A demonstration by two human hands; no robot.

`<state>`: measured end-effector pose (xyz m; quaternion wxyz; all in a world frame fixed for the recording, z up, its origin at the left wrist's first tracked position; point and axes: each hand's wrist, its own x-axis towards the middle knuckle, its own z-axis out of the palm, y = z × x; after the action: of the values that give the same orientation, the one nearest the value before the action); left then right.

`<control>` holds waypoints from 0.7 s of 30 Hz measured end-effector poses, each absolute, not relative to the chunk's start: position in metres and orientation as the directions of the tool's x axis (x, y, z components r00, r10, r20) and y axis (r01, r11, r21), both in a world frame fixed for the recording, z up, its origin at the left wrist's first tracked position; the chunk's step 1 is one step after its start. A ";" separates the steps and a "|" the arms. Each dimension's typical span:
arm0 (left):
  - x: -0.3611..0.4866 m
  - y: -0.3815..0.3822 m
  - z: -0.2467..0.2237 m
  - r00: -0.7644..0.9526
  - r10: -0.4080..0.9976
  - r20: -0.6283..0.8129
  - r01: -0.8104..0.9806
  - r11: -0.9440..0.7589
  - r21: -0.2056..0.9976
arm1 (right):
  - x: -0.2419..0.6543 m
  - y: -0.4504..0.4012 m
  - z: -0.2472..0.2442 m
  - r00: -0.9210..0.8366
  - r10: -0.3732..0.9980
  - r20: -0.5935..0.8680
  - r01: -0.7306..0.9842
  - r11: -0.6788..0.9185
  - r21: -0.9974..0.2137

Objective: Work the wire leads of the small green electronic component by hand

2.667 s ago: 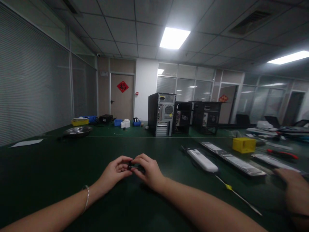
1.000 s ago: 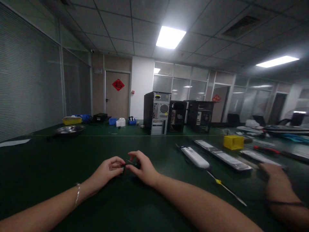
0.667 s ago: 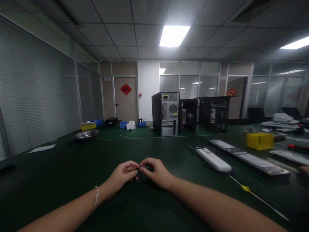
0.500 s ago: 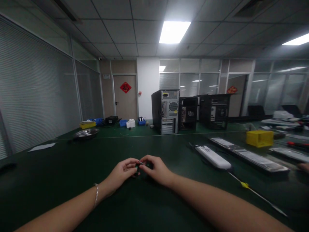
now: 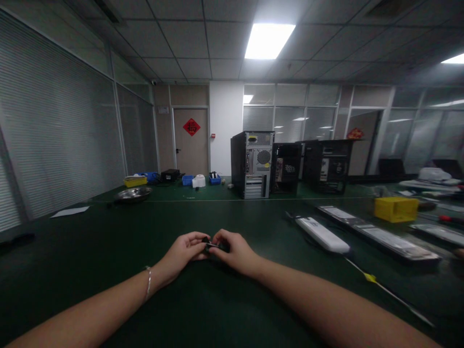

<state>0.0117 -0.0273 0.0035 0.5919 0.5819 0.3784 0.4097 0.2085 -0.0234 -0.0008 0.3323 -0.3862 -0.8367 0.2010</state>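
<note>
Black bit (image 5: 205, 239) sits in the left hand (image 5: 183, 251), its fingers nearly closed, over the counter (image 5: 203, 309), well short of the far edge; the right hand (image 5: 236, 251) pinches a shiny stick (image 5: 212, 245) close by. Work looks partway: neither is put down yet

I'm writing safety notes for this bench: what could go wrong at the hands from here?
The small dark part in the left hand could slip and be hard to spot on the dark green tabletop. The thin shiny piece in the right hand sits close to the left hand, so a slip might jab it.
</note>
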 end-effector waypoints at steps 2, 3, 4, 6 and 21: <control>0.012 -0.026 0.001 0.382 0.922 0.056 -0.047 -0.041 0.998 | 0.208 -0.024 -0.001 -0.480 0.779 0.404 0.526 0.624 -0.578; 0.012 -0.026 0.000 0.384 0.921 0.066 -0.044 -0.053 0.998 | 0.207 -0.024 -0.002 -0.481 0.777 0.405 0.532 0.626 -0.570; 0.012 -0.026 0.000 0.385 0.920 0.071 -0.035 -0.062 0.997 | 0.207 -0.024 -0.002 -0.483 0.777 0.404 0.539 0.628 -0.561; 0.012 -0.027 0.000 0.381 0.922 0.074 -0.003 -0.079 0.997 | 0.205 -0.026 -0.003 -0.481 0.781 0.398 0.564 0.623 -0.541; 0.011 -0.028 0.002 0.436 0.882 0.178 0.037 -0.215 0.976 | 0.204 -0.025 -0.004 -0.422 0.793 0.440 0.589 0.609 -0.531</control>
<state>0.0111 -0.0278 0.0023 0.5231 0.6668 0.3447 0.4037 0.2042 -0.0247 -0.0042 0.3398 -0.4163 -0.8300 0.1495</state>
